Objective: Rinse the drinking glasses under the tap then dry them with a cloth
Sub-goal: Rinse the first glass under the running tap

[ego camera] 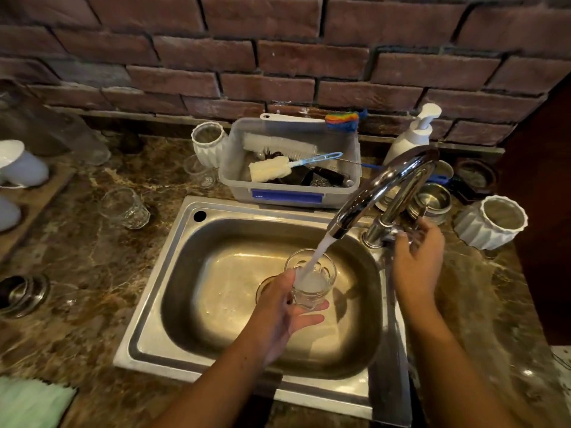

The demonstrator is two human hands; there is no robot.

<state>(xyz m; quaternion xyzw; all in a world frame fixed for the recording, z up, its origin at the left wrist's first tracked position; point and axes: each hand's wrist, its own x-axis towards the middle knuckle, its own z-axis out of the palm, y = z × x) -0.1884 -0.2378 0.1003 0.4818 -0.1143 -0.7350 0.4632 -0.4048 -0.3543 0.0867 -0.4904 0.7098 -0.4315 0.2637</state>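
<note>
My left hand (282, 307) grips a clear drinking glass (310, 278) upright over the steel sink (173, 264). Water streams from the chrome tap (380, 186) into the glass, which is part full and frothy. My right hand (417, 257) is at the tap's base, fingers curled round its handle. A second clear glass (125, 206) stands on the counter left of the sink. A smaller glass (199, 171) stands near the grey tub. A pale green cloth (31, 403) lies at the bottom left corner.
A grey plastic tub (290, 162) with brushes sits behind the sink. White ribbed pots (491, 222) (208, 143), a soap pump (414, 134) and steel bowls (432, 200) crowd the back right. White cups (18, 163) stand on a wooden board at the left. A brick wall runs behind.
</note>
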